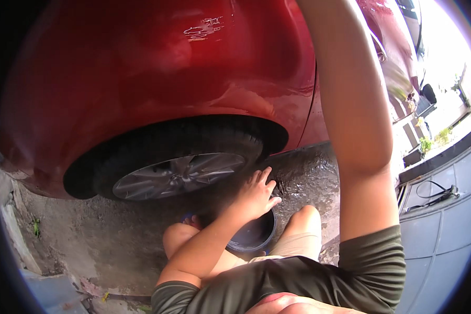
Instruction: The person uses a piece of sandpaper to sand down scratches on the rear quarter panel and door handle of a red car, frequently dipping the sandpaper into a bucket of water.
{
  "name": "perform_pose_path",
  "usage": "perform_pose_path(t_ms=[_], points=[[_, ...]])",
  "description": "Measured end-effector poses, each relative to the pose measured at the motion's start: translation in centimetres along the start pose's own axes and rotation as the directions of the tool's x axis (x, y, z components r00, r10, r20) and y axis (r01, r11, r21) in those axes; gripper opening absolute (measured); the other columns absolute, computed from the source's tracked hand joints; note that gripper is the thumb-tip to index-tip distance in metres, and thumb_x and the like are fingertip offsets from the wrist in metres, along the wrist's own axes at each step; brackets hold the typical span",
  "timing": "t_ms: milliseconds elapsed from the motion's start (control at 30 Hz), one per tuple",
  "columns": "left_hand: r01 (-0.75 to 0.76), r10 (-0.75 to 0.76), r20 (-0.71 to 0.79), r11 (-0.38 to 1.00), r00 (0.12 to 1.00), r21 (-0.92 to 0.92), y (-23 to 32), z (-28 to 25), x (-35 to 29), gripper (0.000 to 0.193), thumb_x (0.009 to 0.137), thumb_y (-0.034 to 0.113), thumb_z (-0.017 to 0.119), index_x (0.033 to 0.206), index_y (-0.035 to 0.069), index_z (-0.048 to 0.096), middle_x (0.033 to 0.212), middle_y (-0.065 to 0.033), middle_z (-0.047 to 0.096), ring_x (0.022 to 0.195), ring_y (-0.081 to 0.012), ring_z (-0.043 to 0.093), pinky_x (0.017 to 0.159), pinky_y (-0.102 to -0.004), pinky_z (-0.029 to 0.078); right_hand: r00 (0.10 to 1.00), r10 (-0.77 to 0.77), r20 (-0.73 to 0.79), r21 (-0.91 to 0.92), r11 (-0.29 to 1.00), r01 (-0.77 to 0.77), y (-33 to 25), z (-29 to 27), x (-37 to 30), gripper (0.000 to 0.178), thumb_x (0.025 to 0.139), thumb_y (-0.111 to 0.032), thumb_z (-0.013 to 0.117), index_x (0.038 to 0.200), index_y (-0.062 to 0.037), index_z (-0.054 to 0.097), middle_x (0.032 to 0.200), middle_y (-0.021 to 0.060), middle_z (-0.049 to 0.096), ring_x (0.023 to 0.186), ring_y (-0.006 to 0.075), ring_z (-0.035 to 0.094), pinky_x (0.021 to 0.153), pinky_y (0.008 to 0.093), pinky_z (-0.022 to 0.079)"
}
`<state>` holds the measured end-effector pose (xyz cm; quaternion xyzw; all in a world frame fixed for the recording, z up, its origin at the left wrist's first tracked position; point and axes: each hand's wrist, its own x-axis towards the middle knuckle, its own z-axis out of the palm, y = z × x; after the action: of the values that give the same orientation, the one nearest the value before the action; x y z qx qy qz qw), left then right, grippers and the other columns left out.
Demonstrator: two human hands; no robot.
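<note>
- Red car [157, 78]: upper left to centre.
- Wheel [178, 176]: left of centre.
- Right arm [358, 104]: upper right; right hand out of frame, grip cannot be told.
- Dark bucket [272, 230]: lower centre.
- Left hand [254, 197]: near bucket's rim, grip apart.

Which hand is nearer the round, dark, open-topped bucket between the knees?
Left. The open left hand is over the far side of the bucket; the right hand is out of view, the bare right arm extending past the picture's top edge.
</note>
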<state>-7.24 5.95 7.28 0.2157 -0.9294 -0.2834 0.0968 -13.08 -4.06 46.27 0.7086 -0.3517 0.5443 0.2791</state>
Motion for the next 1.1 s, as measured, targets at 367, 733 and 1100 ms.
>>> perform_pose_path(t_ms=[367,733,1100], points=[[-0.025,0.027,-0.080,0.999,0.996,0.030,-0.5,-1.0,-0.7,0.054,0.094,0.046,0.076,0.127,0.005,0.068,0.162,-0.0208,0.044,0.147,-0.0392,0.043,0.117,-0.0554,0.041,0.971,0.240,0.023,0.115,0.964,-0.241,0.5,0.1,1.4,0.008,0.089,-0.006,0.075,0.089,-0.0048,0.067,0.078,0.0102,0.067,0.072,0.0268,0.060,0.074,0.0444,0.044],[-0.001,0.002,-0.125,1.000,0.992,0.010,-1.0,-0.7,-1.0,0.055,0.094,0.046,0.076,0.130,0.005,0.068,0.159,-0.0214,0.047,0.145,-0.0388,0.044,0.120,-0.0548,0.037,0.972,0.233,-0.024,0.034,0.972,-0.232,0.8,-0.6,-0.5,0.015,0.080,-0.004,0.079,0.084,-0.0060,0.065,0.075,0.0070,0.065,0.068,0.0228,0.059,0.074,0.0389,0.046],[-0.021,0.024,-0.081,0.999,0.996,0.034,-1.2,-0.8,-1.6,0.056,0.095,0.048,0.074,0.129,0.004,0.069,0.156,-0.0210,0.049,0.145,-0.0383,0.044,0.119,-0.0573,0.037,0.957,0.184,-0.225,-0.283,0.927,-0.245,3.8,-4.1,-12.0,0.023,0.084,-0.021,0.090,0.086,-0.0080,0.071,0.070,0.0098,0.067,0.063,0.0298,0.062,0.065,0.0413,0.050]])
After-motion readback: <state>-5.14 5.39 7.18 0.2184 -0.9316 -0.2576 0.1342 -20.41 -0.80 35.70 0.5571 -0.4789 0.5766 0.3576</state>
